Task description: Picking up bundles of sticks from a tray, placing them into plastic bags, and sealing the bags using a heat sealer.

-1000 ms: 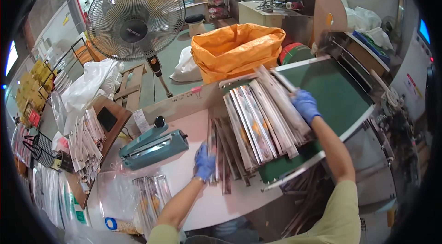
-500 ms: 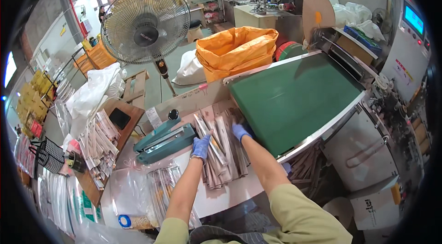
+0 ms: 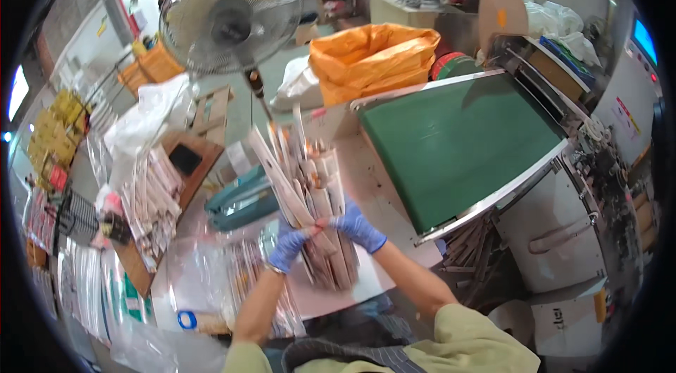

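Note:
A thick bundle of long, narrow, pale packets [image 3: 325, 193] stands tilted up over the table, its upper ends fanned apart. My left hand [image 3: 287, 245], in a blue-purple glove with bare fingertips showing, is closed round its left side. On the opposite side my right hand [image 3: 358, 227], gloved alike, grips the bundle, and the thumbs nearly meet at the front. Just left of the bundle sits a teal bag sealer [image 3: 243, 198], partly covered by it. Similar packets in clear plastic [image 3: 246, 276] lie beside my left forearm.
A green conveyor belt [image 3: 458, 141] rises to the right, with an orange sack [image 3: 373, 70] behind it. At left, a brown board [image 3: 201, 174] carries more packets [image 3: 151, 197]. A standing fan [image 3: 232, 21] is behind the table. A blue tape roll [image 3: 186, 320] lies at the near left.
Both hands have gathered the loose packets from the table into one bundle and raised its far ends. My right hand has moved left and nearer. The view has shifted slightly.

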Available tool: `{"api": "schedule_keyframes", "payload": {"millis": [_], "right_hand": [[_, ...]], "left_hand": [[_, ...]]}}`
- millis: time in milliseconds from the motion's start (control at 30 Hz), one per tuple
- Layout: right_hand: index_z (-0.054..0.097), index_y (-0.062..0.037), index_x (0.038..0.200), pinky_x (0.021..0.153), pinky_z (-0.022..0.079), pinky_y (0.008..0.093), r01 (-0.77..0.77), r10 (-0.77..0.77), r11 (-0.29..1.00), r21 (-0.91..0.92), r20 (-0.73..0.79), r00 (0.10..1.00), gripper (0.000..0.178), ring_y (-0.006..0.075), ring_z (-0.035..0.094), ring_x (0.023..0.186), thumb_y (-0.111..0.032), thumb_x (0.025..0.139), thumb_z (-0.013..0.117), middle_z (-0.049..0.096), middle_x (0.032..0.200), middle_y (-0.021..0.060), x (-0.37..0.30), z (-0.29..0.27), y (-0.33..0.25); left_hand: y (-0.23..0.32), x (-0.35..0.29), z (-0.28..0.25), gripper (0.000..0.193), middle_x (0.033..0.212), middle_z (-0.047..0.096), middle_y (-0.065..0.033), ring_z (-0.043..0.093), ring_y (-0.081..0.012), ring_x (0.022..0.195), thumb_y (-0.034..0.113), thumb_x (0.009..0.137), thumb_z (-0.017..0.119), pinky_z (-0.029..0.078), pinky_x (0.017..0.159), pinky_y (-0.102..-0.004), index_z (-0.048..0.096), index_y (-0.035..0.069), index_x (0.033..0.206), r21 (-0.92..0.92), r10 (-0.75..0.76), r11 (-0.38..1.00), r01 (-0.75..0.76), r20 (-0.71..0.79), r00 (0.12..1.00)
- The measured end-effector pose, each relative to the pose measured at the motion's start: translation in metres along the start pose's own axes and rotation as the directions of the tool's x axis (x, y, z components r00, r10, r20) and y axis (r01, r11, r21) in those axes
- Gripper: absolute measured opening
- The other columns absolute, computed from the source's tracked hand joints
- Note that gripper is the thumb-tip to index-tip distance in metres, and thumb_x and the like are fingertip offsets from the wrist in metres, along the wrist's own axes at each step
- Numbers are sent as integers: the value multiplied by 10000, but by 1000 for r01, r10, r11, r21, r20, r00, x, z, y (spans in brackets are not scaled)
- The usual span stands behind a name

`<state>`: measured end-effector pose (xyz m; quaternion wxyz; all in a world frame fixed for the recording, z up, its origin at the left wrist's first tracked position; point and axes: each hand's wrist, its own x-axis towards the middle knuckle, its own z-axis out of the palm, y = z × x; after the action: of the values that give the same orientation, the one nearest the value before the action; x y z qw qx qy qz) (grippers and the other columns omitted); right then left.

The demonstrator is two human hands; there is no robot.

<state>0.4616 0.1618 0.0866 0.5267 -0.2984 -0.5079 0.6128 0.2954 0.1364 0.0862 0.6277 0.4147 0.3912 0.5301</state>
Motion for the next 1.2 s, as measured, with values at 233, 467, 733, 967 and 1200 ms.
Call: {"api": "schedule_keyframes", "payload": {"millis": [233,467,733,967,1200], "right_hand": [[343,-39,1288,1007,270,345,643,-315,487,-591,569,760,948,238,374,1182,-244,501,831,407,1265,119,-8,10,-25],[120,-75,1367,1024,244,360,343,-333,939,22,312,890,1220,267,307,1241,-333,434,864,344,1314,133,-15,62,-46],[431,-22,1205,955,333,350,517,-352,837,-180,548,759,858,224,436,1122,-297,505,843,409,1250,134,-10,79,-44],[414,-13,1235,842,429,314,-259,282,959,-114,458,843,695,182,529,961,-209,637,708,537,1079,98,-44,133,-25],[594,-19,852,734,418,254,-623,504,779,-72,664,553,294,136,537,780,-240,660,625,583,819,48,-68,157,60]], "left_hand": [[4,-10,-40,1146,988,560,-47,533,-125,914,176,417,859,390,892,-275,173,83,1330,471,296,756,-454,372,880],[67,-46,-13,1414,1391,204,-149,296,-269,1245,287,366,889,246,1020,-371,-85,143,1381,12,473,869,-495,278,836],[15,-60,-42,1177,1294,392,-93,386,-194,1182,330,449,856,274,1005,-320,161,79,1366,158,255,939,-304,270,928],[40,-171,-52,542,1158,506,-61,489,-164,1046,154,653,704,378,922,-309,497,67,1146,-424,-493,697,579,304,815],[-23,-262,-87,230,1079,497,-160,476,-299,988,199,750,625,373,888,-379,582,58,927,771,484,630,95,-485,728]]}}
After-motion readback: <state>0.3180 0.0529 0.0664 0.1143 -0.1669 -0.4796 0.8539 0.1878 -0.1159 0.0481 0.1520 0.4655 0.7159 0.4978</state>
